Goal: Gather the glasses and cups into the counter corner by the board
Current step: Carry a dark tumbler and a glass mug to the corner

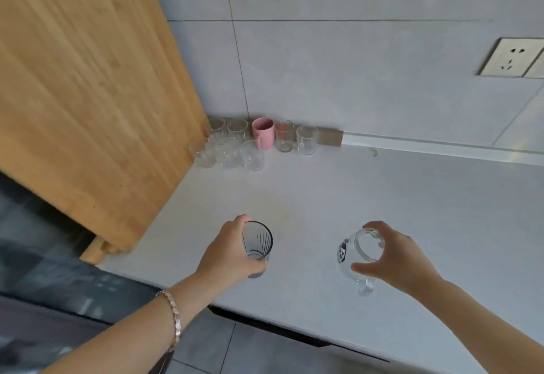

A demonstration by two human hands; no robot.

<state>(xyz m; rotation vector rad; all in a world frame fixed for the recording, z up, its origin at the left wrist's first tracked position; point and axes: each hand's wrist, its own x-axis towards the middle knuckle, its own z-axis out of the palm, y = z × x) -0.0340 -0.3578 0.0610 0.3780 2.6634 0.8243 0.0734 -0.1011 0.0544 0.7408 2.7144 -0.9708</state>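
The left hand [226,251] clasped a ribbed grey glass tumbler [257,247] and the right hand [388,256] a clear handled glass mug [357,256], both well short of the corner cluster of glasses [232,150] far ahead-left

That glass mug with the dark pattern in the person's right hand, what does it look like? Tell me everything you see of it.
The glass mug is clear and rounded, with a wide open mouth and a dark printed patch on its left side. A thick clear handle sticks out at its near side, toward the person. It looks empty. The right hand grips it from the right around the rim, thumb near, fingers far. It stands upright at the near part of the white counter; whether it rests on it, I cannot tell.
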